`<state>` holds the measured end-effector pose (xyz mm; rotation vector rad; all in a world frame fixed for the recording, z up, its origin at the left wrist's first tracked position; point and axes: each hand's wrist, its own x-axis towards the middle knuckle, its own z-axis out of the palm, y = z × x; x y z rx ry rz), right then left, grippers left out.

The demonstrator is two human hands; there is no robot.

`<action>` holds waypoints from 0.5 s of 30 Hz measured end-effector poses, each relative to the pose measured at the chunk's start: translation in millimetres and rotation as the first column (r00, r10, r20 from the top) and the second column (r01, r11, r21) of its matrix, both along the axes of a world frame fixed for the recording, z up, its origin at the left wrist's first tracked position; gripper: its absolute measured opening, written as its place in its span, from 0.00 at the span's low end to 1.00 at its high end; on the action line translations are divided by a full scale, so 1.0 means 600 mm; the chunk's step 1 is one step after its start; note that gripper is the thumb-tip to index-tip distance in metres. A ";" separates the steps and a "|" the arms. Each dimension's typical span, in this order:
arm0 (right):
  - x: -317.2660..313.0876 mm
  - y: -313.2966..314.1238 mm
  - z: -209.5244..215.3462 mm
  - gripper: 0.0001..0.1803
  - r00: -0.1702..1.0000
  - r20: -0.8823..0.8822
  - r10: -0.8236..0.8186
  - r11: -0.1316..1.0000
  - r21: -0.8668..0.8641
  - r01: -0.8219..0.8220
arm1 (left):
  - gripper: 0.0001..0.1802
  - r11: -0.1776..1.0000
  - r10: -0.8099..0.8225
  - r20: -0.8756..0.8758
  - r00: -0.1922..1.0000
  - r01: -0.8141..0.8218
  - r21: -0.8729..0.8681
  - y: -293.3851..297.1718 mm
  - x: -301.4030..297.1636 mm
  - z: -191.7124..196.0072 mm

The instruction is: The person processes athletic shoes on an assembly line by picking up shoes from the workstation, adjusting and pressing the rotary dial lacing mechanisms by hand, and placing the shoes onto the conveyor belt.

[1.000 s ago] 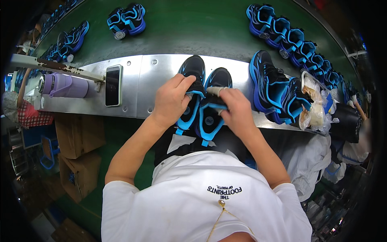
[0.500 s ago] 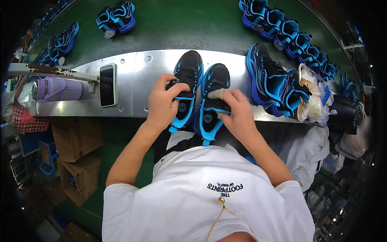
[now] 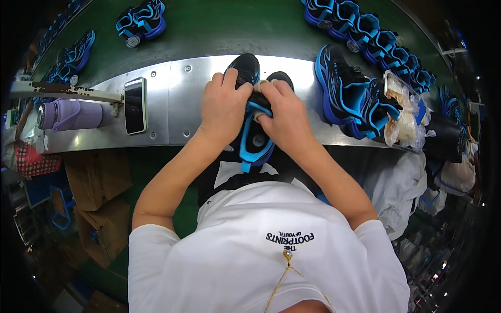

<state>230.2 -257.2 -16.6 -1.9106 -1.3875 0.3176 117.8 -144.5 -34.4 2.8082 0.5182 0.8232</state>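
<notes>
Two black-and-blue sneakers lie side by side in front of me, toes pointing away, on the metal edge of the bench. My left hand (image 3: 224,107) lies over the left sneaker (image 3: 245,65), hiding most of it; its fingers curl closed at the right sneaker's tongue, fingertips hidden. My right hand (image 3: 286,112) is closed on the upper of the right sneaker (image 3: 253,148), thumb at the collar and pale covers on some fingertips. That shoe's light-blue collar, round insole label and heel tab show below my hands.
Another pair of sneakers (image 3: 347,91) stands at the right, beside a tray of plastic-wrapped items (image 3: 404,117). Several more pairs (image 3: 365,31) line the green belt (image 3: 224,26). Leftward are a phone (image 3: 135,106), a purple bottle (image 3: 73,115) and a rusty white bar (image 3: 68,89). Cardboard boxes (image 3: 102,182) stand below.
My left hand has moved right and forward, from the left sneaker's tongue to the right sneaker. My right hand has moved left and forward along the right sneaker. The view has shifted slightly.
</notes>
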 end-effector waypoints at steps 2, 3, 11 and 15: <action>0.002 -0.025 -0.006 0.29 0.999 0.034 0.008 1.000 -0.008 -0.008 | 0.10 0.999 0.034 -0.134 0.990 -0.034 0.002 -0.017 -0.014 -0.004; 0.005 -0.055 -0.021 0.30 0.991 0.110 0.075 0.997 0.005 -0.076 | 0.19 0.999 0.005 -0.117 0.993 0.000 0.042 -0.027 -0.035 -0.014; -0.025 -0.073 -0.023 0.24 0.949 0.283 0.139 0.990 -0.005 -0.144 | 0.24 0.997 0.029 -0.184 0.982 -0.041 -0.063 -0.043 -0.043 -0.009; 0.007 -0.031 -0.041 0.19 0.962 0.263 0.068 0.994 0.064 -0.088 | 0.24 0.966 0.242 -0.045 0.969 -0.245 -0.087 -0.036 0.003 -0.030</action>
